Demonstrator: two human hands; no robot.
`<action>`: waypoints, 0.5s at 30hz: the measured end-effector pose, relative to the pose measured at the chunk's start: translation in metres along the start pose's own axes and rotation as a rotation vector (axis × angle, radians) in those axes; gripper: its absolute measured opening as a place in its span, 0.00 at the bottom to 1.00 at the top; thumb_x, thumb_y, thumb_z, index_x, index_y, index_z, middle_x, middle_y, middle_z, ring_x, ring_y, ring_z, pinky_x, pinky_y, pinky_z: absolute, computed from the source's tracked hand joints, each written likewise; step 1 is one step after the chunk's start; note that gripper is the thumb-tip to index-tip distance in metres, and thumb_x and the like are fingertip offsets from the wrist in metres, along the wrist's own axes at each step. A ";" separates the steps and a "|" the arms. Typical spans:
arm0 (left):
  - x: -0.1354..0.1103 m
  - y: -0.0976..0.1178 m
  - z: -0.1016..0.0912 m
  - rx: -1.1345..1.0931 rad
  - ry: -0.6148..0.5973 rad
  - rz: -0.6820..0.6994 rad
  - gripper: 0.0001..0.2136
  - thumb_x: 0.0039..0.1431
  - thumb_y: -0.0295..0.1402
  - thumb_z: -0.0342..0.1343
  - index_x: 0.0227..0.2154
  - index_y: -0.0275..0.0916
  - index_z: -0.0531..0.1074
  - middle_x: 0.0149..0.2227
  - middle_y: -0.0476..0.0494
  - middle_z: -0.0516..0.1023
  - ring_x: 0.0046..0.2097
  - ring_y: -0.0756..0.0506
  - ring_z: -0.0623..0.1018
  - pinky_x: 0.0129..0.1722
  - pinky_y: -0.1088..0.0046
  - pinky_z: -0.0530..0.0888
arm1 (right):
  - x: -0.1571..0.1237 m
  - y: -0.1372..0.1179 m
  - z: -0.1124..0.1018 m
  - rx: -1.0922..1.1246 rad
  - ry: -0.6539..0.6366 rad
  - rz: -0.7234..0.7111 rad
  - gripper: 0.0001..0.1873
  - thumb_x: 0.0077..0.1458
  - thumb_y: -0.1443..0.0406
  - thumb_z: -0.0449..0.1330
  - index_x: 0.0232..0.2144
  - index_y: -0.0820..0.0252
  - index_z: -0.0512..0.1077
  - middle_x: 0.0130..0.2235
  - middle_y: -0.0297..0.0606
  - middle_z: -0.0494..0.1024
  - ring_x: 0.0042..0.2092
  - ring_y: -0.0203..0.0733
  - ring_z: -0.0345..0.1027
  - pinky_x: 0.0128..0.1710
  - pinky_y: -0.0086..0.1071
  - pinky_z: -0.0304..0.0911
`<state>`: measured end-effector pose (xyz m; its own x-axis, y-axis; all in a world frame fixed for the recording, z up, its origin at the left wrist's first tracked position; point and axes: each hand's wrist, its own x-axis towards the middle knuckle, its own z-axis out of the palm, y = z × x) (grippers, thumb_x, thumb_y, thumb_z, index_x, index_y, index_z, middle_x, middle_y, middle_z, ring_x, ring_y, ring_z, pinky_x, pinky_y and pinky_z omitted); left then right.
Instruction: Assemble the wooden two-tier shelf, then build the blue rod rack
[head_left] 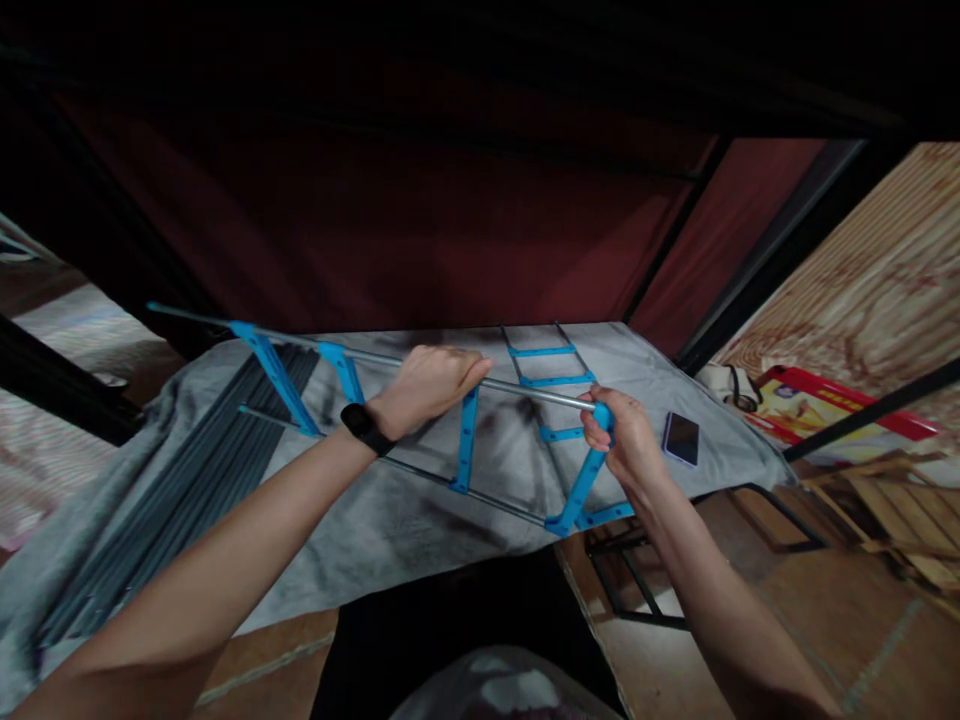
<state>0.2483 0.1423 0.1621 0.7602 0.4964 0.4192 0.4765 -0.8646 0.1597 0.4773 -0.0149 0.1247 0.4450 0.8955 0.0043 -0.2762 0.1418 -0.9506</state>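
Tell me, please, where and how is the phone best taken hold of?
Probably by its two long edges, from above: the phone lies flat on the cloth, with nothing over it. The right hand is nearer, but it holds a frame.

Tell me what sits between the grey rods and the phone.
In the head view, the blue-and-metal frame gripped by left hand and right hand, then a similar frame, partly hidden, on the grey cloth.
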 end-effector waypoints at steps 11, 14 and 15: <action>0.013 -0.013 0.052 0.162 -0.083 -0.144 0.36 0.70 0.55 0.29 0.31 0.39 0.80 0.31 0.33 0.81 0.36 0.38 0.80 0.32 0.67 0.60 | 0.011 0.038 -0.003 -0.031 0.155 -0.065 0.13 0.47 0.57 0.62 0.24 0.61 0.72 0.12 0.26 0.62 0.13 0.27 0.47 0.11 0.22 0.42; 0.016 -0.012 0.058 0.121 -0.117 -0.104 0.35 0.70 0.54 0.30 0.29 0.39 0.79 0.32 0.33 0.81 0.36 0.39 0.80 0.32 0.68 0.60 | 0.012 0.046 -0.008 -0.026 0.169 -0.060 0.14 0.47 0.56 0.62 0.23 0.61 0.72 0.12 0.25 0.61 0.13 0.26 0.46 0.12 0.22 0.42; 0.017 -0.011 0.059 0.105 -0.123 -0.093 0.35 0.70 0.54 0.31 0.28 0.38 0.79 0.32 0.33 0.82 0.36 0.39 0.80 0.32 0.68 0.60 | 0.013 0.049 -0.010 -0.025 0.177 -0.061 0.14 0.46 0.55 0.63 0.23 0.61 0.72 0.12 0.25 0.61 0.13 0.26 0.46 0.12 0.22 0.42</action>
<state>0.2824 0.1649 0.1144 0.7561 0.5852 0.2930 0.5857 -0.8048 0.0959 0.4779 -0.0008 0.0747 0.6036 0.7972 0.0093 -0.2236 0.1806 -0.9578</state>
